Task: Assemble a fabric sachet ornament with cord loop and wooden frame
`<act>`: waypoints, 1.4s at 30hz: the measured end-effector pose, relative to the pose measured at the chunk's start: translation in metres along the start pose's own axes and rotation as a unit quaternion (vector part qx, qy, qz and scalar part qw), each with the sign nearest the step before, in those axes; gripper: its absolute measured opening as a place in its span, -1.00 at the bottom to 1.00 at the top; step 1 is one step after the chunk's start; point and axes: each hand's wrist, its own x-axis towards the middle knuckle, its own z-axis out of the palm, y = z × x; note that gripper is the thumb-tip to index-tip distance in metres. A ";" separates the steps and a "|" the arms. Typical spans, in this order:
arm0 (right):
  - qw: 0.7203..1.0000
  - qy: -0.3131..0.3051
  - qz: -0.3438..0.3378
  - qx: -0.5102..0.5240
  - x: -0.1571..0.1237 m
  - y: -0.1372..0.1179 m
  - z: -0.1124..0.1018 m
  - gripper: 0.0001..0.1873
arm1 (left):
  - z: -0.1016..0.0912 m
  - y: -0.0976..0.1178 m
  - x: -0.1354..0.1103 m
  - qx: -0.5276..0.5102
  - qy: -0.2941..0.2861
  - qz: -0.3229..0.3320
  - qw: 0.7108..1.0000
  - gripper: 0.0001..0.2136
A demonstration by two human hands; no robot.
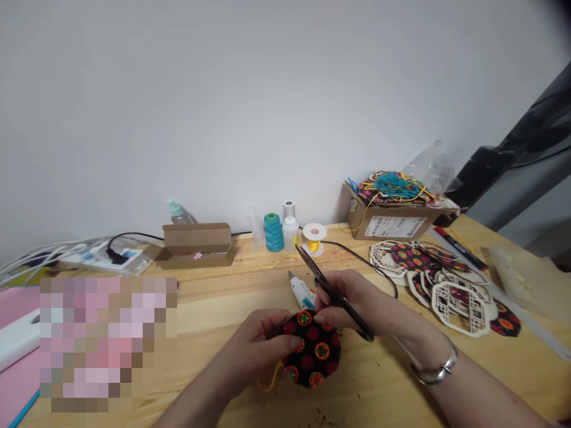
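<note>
My left hand [263, 342] pinches the left edge of a round black fabric piece [314, 353] printed with red and orange circles, held just above the wooden table [214, 297]. A yellow thread [270, 383] hangs from under it. My right hand [357, 300] is closed round black scissors [332, 291], whose blades point up and to the left, and its fingertips touch the top edge of the fabric. A white glue gun [301, 291] lies just behind the fabric.
At the back stand a teal thread spool [273, 232], a small white bottle [289, 232], a yellow thread reel [314, 236] and an open cardboard box [196, 245]. A box of fabric scraps [392, 208] and cut wooden frames [459, 300] lie to the right. A power strip [107, 257] is at left.
</note>
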 end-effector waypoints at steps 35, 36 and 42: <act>0.988 0.151 0.011 -0.014 0.016 -0.003 0.007 -0.69 | -0.009 0.013 0.002 -0.191 0.230 0.133 0.945 -0.88; 0.989 0.143 0.005 -0.046 0.014 -0.003 0.008 -0.72 | -0.009 0.013 0.002 -0.190 0.231 0.134 0.945 -0.87; 0.941 0.207 0.010 -0.269 0.005 0.006 0.019 -0.76 | -0.012 0.008 0.006 -0.175 0.236 0.146 0.945 -0.87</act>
